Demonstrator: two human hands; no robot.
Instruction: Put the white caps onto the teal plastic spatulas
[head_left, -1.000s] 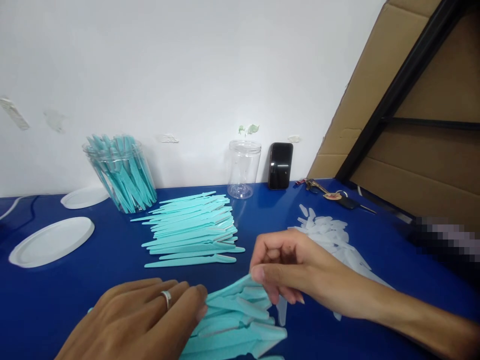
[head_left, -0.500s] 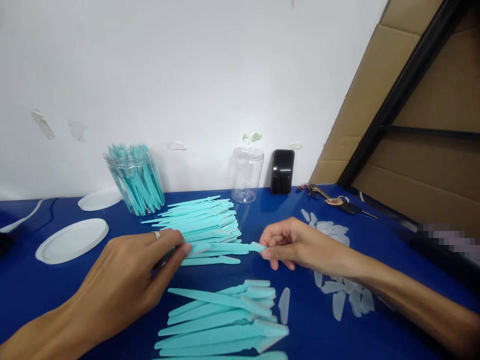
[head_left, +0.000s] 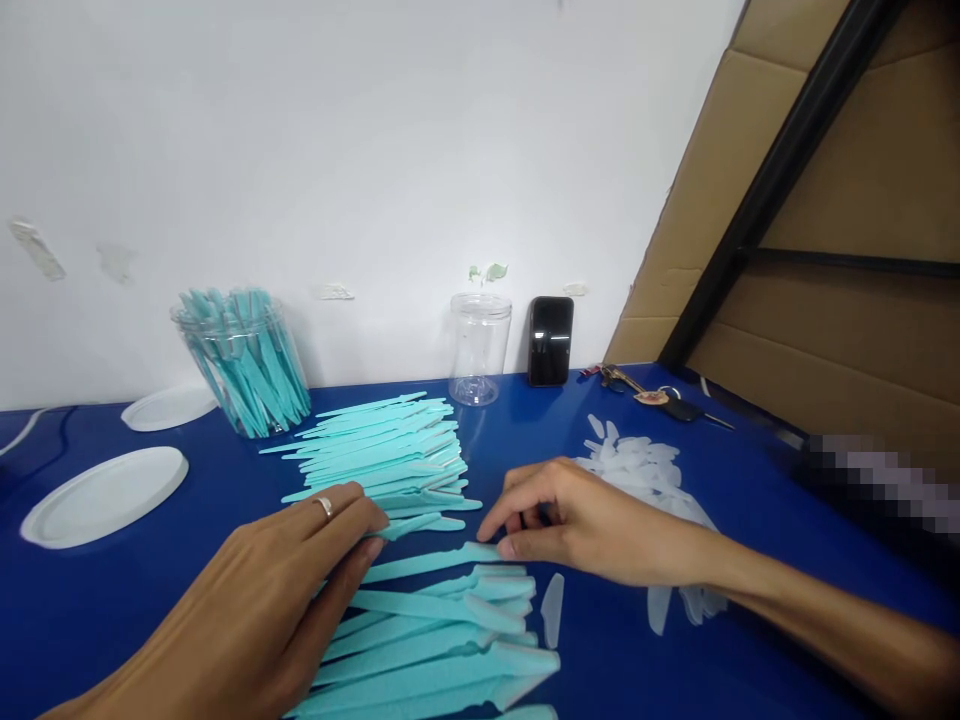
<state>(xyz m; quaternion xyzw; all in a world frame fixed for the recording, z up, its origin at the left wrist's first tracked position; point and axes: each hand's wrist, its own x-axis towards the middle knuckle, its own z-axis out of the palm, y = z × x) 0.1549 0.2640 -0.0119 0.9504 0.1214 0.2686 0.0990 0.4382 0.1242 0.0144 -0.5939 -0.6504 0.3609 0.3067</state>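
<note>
Between my hands lies a turquoise stick-like tool (head_left: 427,565), its right end between the thumb and forefinger of my right hand (head_left: 551,520). My left hand (head_left: 285,590), with a ring on one finger, has its thumb and fingertips pinched near the left ends of the tools; what it grips is hidden. A row of turquoise tools (head_left: 390,450) lies behind, and a nearer pile (head_left: 427,675) lies in front. Translucent blade covers (head_left: 637,465) are heaped behind my right forearm, and a single cover (head_left: 552,610) rests beside the nearer pile.
A clear jar full of turquoise tools (head_left: 251,365) stands at the back left by two white lids (head_left: 105,497). Further right are an empty clear jar (head_left: 478,350), a black phone (head_left: 550,342) against the wall, and keys (head_left: 675,404). Cardboard and a black frame (head_left: 780,180) rise at right.
The tool that both hands held up is no longer stretched between them. My hands have moved down toward the nearer pile, where my right fingers now pinch a tool's end. The view has shifted slightly.
</note>
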